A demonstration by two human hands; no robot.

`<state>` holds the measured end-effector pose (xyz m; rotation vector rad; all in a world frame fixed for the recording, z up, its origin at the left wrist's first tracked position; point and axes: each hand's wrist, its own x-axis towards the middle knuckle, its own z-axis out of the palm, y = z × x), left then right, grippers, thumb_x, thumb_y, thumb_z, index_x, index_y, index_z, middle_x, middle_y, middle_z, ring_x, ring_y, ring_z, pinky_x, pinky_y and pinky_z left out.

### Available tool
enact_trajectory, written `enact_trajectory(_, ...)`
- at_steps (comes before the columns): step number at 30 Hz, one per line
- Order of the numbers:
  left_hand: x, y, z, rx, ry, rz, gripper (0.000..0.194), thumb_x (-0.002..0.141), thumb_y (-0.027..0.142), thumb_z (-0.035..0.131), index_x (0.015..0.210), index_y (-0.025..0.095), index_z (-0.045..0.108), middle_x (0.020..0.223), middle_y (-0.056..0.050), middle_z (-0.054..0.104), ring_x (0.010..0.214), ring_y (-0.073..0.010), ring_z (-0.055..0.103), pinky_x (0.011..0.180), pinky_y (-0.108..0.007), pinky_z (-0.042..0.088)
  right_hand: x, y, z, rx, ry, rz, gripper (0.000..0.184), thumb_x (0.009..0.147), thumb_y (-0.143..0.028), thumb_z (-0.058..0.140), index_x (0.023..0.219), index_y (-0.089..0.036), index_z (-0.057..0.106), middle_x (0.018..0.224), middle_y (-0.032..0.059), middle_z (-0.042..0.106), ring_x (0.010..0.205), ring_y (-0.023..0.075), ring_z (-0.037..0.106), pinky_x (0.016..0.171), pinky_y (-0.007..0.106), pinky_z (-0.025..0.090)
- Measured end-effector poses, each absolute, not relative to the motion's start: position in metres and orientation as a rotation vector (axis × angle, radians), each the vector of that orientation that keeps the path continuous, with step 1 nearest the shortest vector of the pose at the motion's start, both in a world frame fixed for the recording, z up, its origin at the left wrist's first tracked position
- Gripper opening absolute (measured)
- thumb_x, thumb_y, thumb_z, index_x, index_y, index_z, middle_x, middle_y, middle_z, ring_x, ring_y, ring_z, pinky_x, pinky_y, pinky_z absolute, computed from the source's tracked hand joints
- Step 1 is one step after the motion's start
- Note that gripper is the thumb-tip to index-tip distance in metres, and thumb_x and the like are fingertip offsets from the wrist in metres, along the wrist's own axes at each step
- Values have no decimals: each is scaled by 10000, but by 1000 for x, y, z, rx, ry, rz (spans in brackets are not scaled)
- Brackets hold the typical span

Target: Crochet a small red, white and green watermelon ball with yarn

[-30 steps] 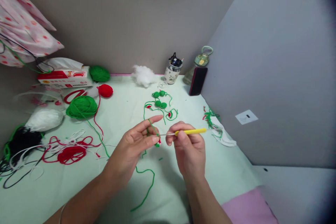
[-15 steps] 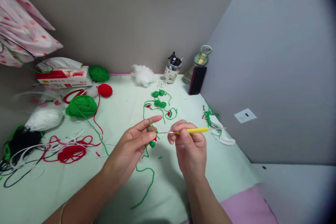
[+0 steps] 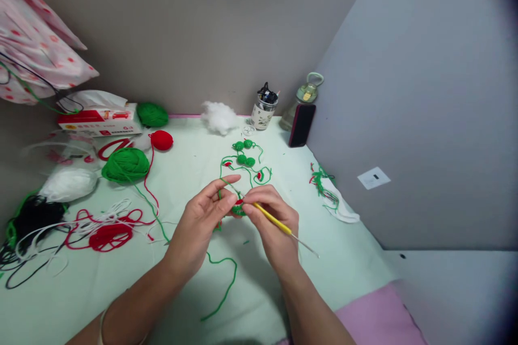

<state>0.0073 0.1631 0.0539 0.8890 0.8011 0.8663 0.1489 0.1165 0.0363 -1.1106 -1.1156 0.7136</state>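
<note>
My left hand (image 3: 198,218) pinches a small red and green crochet piece (image 3: 239,208) between thumb and fingers, its index finger stretched out with green yarn over it. In my right hand (image 3: 275,226) is a crochet hook (image 3: 273,219) with a yellow handle, slanting so that its rear metal end points down and right. The hook's front end lies at the top of the crochet piece, and the right fingertips touch the piece's right side. Beyond the hands lie green crocheted balls (image 3: 245,160) and small red and green pieces (image 3: 260,176) with yarn tails.
At left are a green yarn ball (image 3: 125,165), a red yarn ball (image 3: 162,140), tangled red yarn (image 3: 111,236), red-handled scissors (image 3: 108,148) and a tissue box (image 3: 101,119). White stuffing (image 3: 219,117), a pen cup (image 3: 263,114), a bottle (image 3: 307,92) and a phone (image 3: 302,125) stand at the back.
My right hand has moved left to the crochet piece, and the hook has swung from nearly level to slanting. The piece has turned in my left fingers, showing more red and green.
</note>
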Motion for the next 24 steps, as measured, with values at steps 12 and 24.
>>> enact_trajectory(12,0,169,48,1324,906,857,330,909,247,681,1238,261,703,941,5,612,956,-175,618,885,-304,494,148,116,39,-1209,-951,876,170,808,-155,777,908,-292,772,885,-37,679,767,100,646,684,202,515)
enact_trajectory(24,7,164,32,1848,810,1236,342,930,90,635,1211,259,733,971,-19,684,885,-155,677,811,-271,570,147,116,37,-1239,-1100,791,172,847,-161,736,968,-284,744,945,-24,634,841,110,625,730,221,498)
